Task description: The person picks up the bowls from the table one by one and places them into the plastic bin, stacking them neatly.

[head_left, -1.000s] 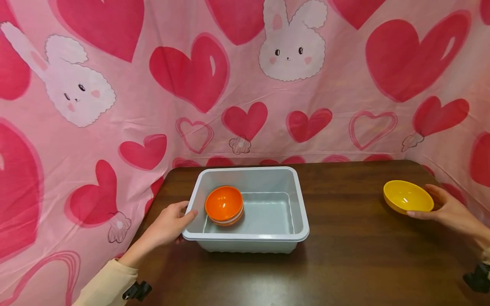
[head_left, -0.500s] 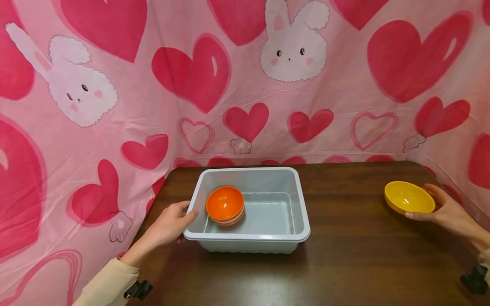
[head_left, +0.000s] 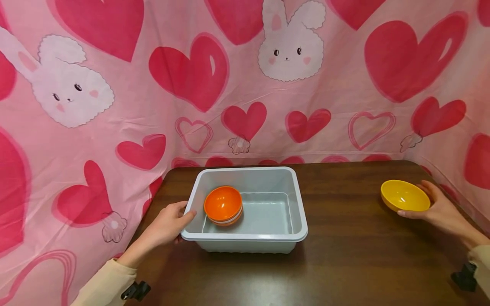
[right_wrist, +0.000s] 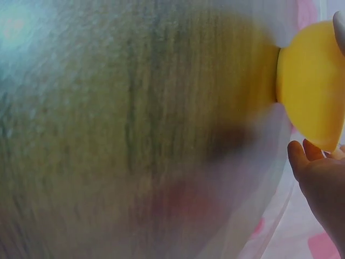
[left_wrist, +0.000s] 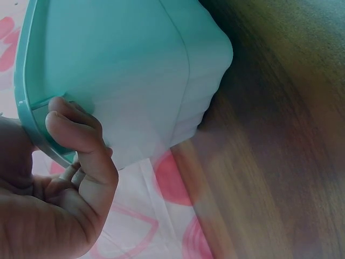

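A light grey plastic bin (head_left: 268,236) stands on the table, looking teal in the left wrist view. My left hand (head_left: 170,219) grips its left rim, thumb over the top and fingers curled underneath, as the left wrist view also shows. Inside, at the left, sits an orange bowl (head_left: 223,204) stacked on at least one other, with white and orange edges showing below. Far to the right, my right hand (head_left: 440,208) holds a yellow bowl (head_left: 405,195) by its right side, thumb in front and fingers behind. In the right wrist view the yellow bowl's foot meets the glossy tabletop.
The dark brown wooden table (head_left: 344,255) stretches between the bin and the yellow bowl. Pink cloth (head_left: 245,85) with hearts and rabbits hangs behind the table and along both sides. A black strap-on device (head_left: 135,290) sits at the left wrist, and another (head_left: 465,276) at the right.
The whole head view has shifted slightly. Both hands keep their holds on the bin rim and the yellow bowl, with hardly any other movement.
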